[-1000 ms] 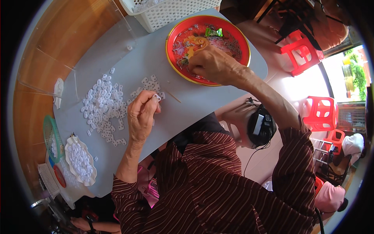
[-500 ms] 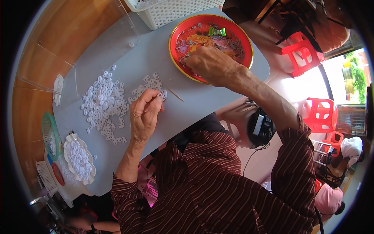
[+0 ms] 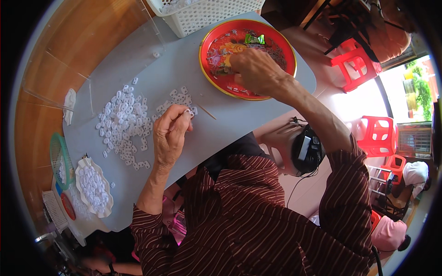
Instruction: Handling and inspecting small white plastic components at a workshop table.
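My left hand (image 3: 170,133) is closed in a pinch around a small white plastic piece (image 3: 189,112) above the grey table. My right hand (image 3: 258,73) reaches into a round red tray (image 3: 206,76) with a yellow rim, its fingers bent down and closed. Whatever those fingertips hold is hidden. Many tiny light-coloured bits (image 3: 277,56) and a green wrapped packet (image 3: 254,39) lie in the tray. Beside my left hand is a small group of white plastic pieces (image 3: 180,97), with a thin wooden stick (image 3: 207,111) to its right. Farther left spreads a bigger pile of white pieces (image 3: 122,115).
A white perforated basket (image 3: 202,20) stands at the table's far edge. At left are a scalloped white dish (image 3: 105,212) full of white pieces, a green sieve (image 3: 67,161) and a crumpled tissue (image 3: 69,106). Red stools (image 3: 378,135) and other people are off to the right.
My right hand has shifted a little to the right inside the tray. My left hand stays almost where it was, still holding the white piece.
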`<state>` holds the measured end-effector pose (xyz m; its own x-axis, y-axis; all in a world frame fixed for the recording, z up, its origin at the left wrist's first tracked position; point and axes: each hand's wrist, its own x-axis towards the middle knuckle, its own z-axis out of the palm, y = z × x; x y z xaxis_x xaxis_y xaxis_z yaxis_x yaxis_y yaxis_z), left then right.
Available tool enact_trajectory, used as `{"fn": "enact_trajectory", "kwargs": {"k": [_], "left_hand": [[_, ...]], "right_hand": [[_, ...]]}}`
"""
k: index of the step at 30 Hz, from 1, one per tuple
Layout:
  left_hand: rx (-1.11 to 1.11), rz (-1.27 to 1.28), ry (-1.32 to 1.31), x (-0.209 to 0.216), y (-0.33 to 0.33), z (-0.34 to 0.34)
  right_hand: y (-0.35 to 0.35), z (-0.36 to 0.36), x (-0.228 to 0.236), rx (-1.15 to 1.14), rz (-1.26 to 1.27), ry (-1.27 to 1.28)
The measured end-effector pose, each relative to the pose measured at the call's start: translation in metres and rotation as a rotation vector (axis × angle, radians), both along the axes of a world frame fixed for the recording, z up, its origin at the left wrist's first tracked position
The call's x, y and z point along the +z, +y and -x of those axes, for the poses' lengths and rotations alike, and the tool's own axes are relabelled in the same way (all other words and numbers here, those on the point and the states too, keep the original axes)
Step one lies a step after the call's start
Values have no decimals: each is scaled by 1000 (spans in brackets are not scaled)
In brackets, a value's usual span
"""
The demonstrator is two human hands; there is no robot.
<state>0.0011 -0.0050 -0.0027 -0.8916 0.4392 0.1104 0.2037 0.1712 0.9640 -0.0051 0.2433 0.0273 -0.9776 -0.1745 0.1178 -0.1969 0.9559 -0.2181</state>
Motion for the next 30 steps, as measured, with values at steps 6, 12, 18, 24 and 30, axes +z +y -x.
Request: {"fn": "enact_trajectory", "kwargs": {"k": [6,12,18,24,30], "left_hand": [[-16,6,-13,2,0,-1],[-10,-92,-83,-1,-1,1],[21,-141,-255,2,0,3],[-26,-78,-144,0,-4,2],[-32,-37,-78,0,-4,1]], "right_hand": [[5,-9,-5,-24,542,73],[-32,-28,8,-6,1026,-158],[-72,-45,-18,-53,1442,-325],[-89,-48,-47,-70,1690,-197],[-98,-47,-42,-173,1788,-122]]}}
